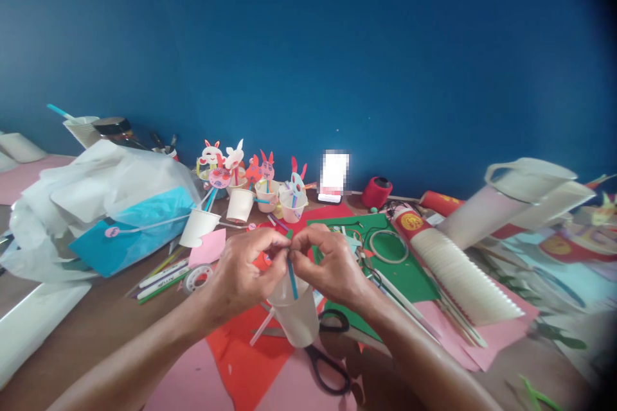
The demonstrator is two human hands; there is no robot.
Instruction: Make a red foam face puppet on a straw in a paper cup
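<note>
A white paper cup (297, 320) stands upright below my hands, with a blue straw (292, 279) rising from it. My left hand (253, 263) pinches near the top of the straw, thumb and index finger pressed together. From the other side, my right hand (328, 260) pinches at the same spot, and the fingertips of both nearly touch. A small green piece (289, 234) shows just above the fingertips. Black-handled scissors (330, 369) lie right beside the cup, over orange paper (248, 347) and pink paper.
Cups with paper animal figures (267, 170) stand at the back, near a lit phone (332, 176). Green paper (409, 273) and a stack of cups (465, 270) lie to the right. A plastic bag (96, 186), markers (164, 275) and a tape roll (198, 278) are on the left.
</note>
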